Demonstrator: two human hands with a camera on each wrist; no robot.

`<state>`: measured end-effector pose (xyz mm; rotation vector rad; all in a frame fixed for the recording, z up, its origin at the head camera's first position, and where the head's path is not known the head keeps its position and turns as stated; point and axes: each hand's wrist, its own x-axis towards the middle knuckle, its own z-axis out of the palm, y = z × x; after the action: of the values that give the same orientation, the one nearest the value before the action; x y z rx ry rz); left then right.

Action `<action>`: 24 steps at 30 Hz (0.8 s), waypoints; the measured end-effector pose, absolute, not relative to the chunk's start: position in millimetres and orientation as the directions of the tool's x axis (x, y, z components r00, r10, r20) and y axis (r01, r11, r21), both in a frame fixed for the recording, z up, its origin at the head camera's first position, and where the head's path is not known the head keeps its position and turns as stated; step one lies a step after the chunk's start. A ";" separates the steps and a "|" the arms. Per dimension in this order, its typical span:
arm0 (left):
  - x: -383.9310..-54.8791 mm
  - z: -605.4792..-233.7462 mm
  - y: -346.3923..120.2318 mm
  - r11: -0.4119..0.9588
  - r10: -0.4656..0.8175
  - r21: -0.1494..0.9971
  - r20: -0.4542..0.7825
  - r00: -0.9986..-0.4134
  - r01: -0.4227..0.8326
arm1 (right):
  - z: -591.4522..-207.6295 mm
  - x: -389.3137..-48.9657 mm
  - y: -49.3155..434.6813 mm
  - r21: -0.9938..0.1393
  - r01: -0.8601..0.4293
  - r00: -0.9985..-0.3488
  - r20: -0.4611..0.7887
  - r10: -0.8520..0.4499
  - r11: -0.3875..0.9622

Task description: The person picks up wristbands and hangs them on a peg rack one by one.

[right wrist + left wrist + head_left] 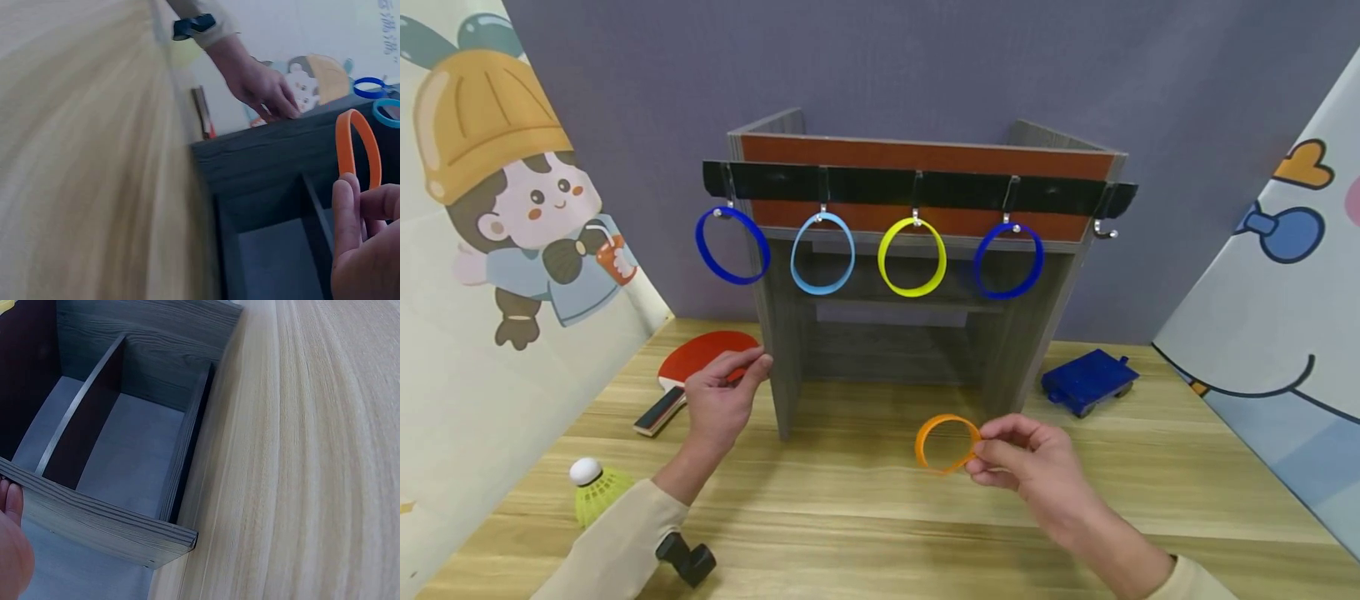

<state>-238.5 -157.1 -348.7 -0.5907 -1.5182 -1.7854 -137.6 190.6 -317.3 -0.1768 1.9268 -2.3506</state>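
My right hand [1037,475] pinches an orange wristband [922,442] by its right side, in front of the grey wooden shelf unit [775,350]. In the right wrist view the orange band [344,140] stands up from between thumb and fingers. My left hand [722,404] is at the unit's left side panel, loosely bent fingertips right at its edge. Four hooks on the black bar [868,185] carry a dark blue band [700,242], a light blue band [793,262], a yellow band [883,271] and another dark blue band [1037,265]. The rightmost hook [1105,230] is bare.
A red table tennis bat [700,354] lies left of the unit, behind my left hand. A yellow shuttlecock [598,492] is near my left sleeve. To the unit's right stands a small blue toy cart [1090,379]. Printed panels flank the wooden table [850,517].
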 end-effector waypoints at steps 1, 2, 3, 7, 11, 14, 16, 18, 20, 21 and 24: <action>-238.0 -348.3 -157.0 -0.053 -0.220 0.652 0.732 -0.645 0.757 | -315.2 -137.9 193.1 -0.978 -0.017 -0.989 0.046 -0.138 -0.207; -236.8 -347.2 -156.7 -0.052 -0.219 0.652 0.732 -0.645 0.757 | -313.3 -138.3 195.9 -0.975 -0.033 -0.990 0.062 -0.128 -0.219; -235.8 -346.0 -156.4 -0.054 -0.217 0.650 0.733 -0.644 0.758 | -311.3 -138.5 198.6 -0.972 -0.048 -0.990 0.077 -0.118 -0.232; -230.1 -340.1 -154.7 -0.055 -0.210 0.647 0.737 -0.642 0.761 | -302.3 -140.4 209.3 -0.954 -0.087 -0.990 0.115 -0.082 -0.287; -232.8 -343.1 -156.1 -0.054 -0.209 0.649 0.736 -0.644 0.759 | -291.0 -141.3 217.6 -0.937 -0.101 -0.992 0.120 -0.037 -0.333; -238.4 -349.3 -158.7 -0.043 -0.216 0.655 0.731 -0.647 0.754 | -281.9 -141.7 222.1 -0.921 -0.117 -0.991 0.135 -0.021 -0.372; -241.7 -352.9 -159.9 -0.045 -0.220 0.657 0.728 -0.649 0.752 | -275.9 -142.4 224.5 -0.906 -0.142 -0.987 0.159 -0.009 -0.399; -243.1 -354.4 -160.2 -0.045 -0.222 0.655 0.729 -0.647 0.754 | -269.7 -143.6 226.6 -0.884 -0.171 -0.982 0.189 0.001 -0.436; -243.5 -354.8 -160.0 -0.043 -0.221 0.651 0.734 -0.642 0.758 | -263.8 -145.0 228.8 -0.860 -0.202 -0.975 0.221 0.015 -0.468; -243.7 -355.0 -160.0 -0.041 -0.221 0.649 0.735 -0.641 0.759 | -260.8 -145.6 229.9 -0.847 -0.219 -0.971 0.237 0.025 -0.484; -243.4 -354.9 -160.1 -0.036 -0.222 0.652 0.734 -0.642 0.757 | -251.6 -147.8 233.6 -0.807 -0.260 -0.961 0.268 0.063 -0.531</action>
<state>-243.4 -160.1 -354.9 -0.5812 -1.5344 -1.7643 -147.8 233.6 -251.6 -0.3458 1.5883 -2.9036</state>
